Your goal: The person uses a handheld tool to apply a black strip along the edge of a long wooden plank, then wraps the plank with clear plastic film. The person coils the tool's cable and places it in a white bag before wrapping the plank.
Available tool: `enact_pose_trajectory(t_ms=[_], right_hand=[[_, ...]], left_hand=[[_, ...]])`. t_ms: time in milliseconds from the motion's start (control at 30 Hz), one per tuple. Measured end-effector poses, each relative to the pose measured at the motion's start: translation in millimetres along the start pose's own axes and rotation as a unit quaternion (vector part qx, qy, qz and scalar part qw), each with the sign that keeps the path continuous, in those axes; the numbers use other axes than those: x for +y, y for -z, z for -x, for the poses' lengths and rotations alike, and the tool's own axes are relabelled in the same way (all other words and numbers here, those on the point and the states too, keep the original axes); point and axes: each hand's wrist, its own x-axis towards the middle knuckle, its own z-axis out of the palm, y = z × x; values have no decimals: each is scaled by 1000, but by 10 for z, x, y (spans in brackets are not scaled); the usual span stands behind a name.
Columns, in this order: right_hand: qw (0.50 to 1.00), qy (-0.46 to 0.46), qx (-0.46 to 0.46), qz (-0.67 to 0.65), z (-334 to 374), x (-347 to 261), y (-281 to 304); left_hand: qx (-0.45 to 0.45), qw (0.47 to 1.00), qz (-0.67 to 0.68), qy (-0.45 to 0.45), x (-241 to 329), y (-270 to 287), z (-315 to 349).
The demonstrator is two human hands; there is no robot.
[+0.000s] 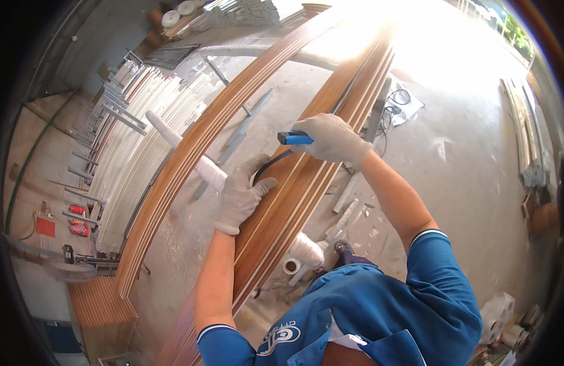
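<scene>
Long wood-grain boards point(257, 244) lie in front of me and run up toward the bright top of the view. My gloved right hand point(335, 140) is closed around a blue utility knife point(294, 138) above the boards; its blade cannot be made out. A thin dark strip point(273, 162) curves up from the boards' surface between my hands. Gripping the strip's near end, my gloved left hand point(240, 196) rests at the boards' left edge, thumb and fingers bent.
More wood-grain boards point(199, 131) lie to the left, across a wrapped support bar point(210, 172). Beyond them, a metal rack holds long white profiles point(120, 165). Dark cables point(392, 111) lie on the floor at right. A small roll point(291, 266) sits near my foot point(343, 246).
</scene>
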Motion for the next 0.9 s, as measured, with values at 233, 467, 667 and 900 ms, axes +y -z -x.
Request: enact_pose_trajectory(t_ms=[233, 467, 667, 900], right_hand=[[986, 37, -8, -160, 292, 288, 189], [970, -22, 149, -193, 424, 798, 30], [955, -228, 191, -4, 306, 1815, 118], [932, -306, 182, 65, -121, 2214, 550]], left_hand=[[-39, 995, 52, 73, 360, -135, 82], [34, 964, -257, -58, 453, -230, 379], [-4, 962, -272, 24, 534, -334, 470], [-38, 976, -211, -44, 492, -267, 385]])
